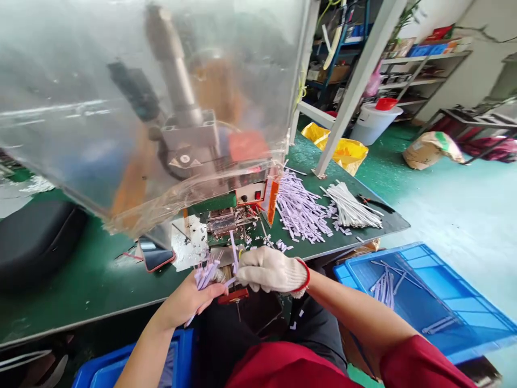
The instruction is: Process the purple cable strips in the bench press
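Note:
My bare left hand (188, 299) is closed round a bundle of thin pale-purple strips (205, 273), whose ends fan out above the fingers. Beside it, my right hand (270, 269), in a white knitted glove with a red cuff, pinches a purple strip (233, 250) that points up toward a small metal fixture (221, 222). Another strip bridges the gap between the two hands. Below them sits a reddish-brown block (233, 296). The exact grip of the gloved fingertips is partly hidden.
A cloudy plastic guard (72, 108) hangs over the machine (186, 143). To the right lie a purple strip pile (302, 207) and a white strip bundle (350, 205), with pliers (375, 203) behind. A blue crate (452, 291) stands at right, a phone (155, 253) at left.

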{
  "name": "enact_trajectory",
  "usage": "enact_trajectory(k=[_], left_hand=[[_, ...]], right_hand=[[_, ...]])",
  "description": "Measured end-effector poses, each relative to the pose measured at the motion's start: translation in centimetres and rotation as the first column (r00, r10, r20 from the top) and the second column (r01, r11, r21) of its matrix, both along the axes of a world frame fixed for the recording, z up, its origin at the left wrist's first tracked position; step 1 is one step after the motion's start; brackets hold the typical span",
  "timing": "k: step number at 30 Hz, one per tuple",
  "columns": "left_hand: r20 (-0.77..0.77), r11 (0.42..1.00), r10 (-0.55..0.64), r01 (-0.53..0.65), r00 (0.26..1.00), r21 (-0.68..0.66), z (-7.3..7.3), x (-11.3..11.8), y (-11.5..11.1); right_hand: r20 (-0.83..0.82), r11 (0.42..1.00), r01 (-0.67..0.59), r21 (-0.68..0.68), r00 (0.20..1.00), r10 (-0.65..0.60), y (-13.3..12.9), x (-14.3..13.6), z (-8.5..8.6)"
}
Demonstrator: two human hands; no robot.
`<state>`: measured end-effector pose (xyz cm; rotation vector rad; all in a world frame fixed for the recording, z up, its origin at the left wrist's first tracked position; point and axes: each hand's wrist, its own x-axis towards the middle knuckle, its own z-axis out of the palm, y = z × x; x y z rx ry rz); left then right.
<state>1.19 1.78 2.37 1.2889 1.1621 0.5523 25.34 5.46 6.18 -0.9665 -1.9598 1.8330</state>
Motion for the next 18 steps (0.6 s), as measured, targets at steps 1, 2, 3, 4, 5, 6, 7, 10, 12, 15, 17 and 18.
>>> enact_trajectory(k=[1, 2, 3, 4, 5, 6, 7, 10, 12, 15, 17, 18], left_hand=[[0.003, 0.999, -0.036, 0.036, 0.999, -0.021, -0.1, -0.2, 0.0], [0.019, 0.998, -0.052, 0.052, 0.998, -0.042, -0.1, -0.6, -0.1], [0.046, 0.997, -0.035, 0.038, 0.998, -0.06, -0.2, -1.1, -0.1], [0.082, 0.997, 0.013, -0.007, 0.997, -0.076, -0.3, -1.5, -0.1], [0.121, 0.992, 0.09, -0.079, 0.989, -0.097, -0.4, -2.0, -0.1], [0.155, 0.978, 0.187, -0.169, 0.97, -0.123, -0.5, -2.3, 0.0], [0.186, 0.956, 0.278, -0.253, 0.942, -0.151, -0.6, -2.5, 0.1], [0.273, 0.904, 0.416, -0.364, 0.867, -0.223, -1.0, -1.4, 0.5], [0.281, 0.908, 0.414, -0.37, 0.866, -0.198, -1.4, 0.3, 1.0], [0.162, 0.908, 0.419, -0.413, 0.893, -0.07, -2.2, 3.2, 2.1], [0.079, 0.903, 0.428, -0.429, 0.901, -0.001, -2.7, 4.6, 2.9], [0.053, 0.901, 0.432, -0.433, 0.901, 0.017, -2.9, 5.1, 3.3]], right_hand=[[-0.015, 0.999, 0.001, -0.039, 1.0, -0.002, -0.1, 0.7, -0.2], [-0.021, 0.997, 0.026, -0.066, 0.999, -0.028, 0.0, 1.6, -0.4], [-0.012, 0.994, 0.089, -0.067, 0.996, -0.09, 0.4, 2.9, -0.5], [0.013, 0.981, 0.189, -0.035, 0.982, -0.189, 1.1, 4.6, -0.7], [0.06, 0.949, 0.312, 0.036, 0.948, -0.314, 2.1, 6.5, -0.9], [0.113, 0.888, 0.435, 0.149, 0.885, -0.452, 3.3, 8.5, -1.2], [0.191, 0.804, 0.517, 0.296, 0.792, -0.58, 4.6, 10.4, -1.5], [0.496, 0.672, 0.328, 0.664, 0.479, -0.724, 8.3, 14.7, -3.0], [0.635, 0.699, 0.147, 0.7, 0.32, -0.703, 10.0, 15.6, -4.2], [0.702, 0.737, 0.081, 0.672, 0.247, -0.668, 11.1, 15.3, -5.3], [0.698, 0.744, 0.126, 0.656, 0.275, -0.662, 11.3, 15.1, -5.3], [0.696, 0.749, 0.147, 0.647, 0.287, -0.658, 11.3, 15.2, -5.2]])
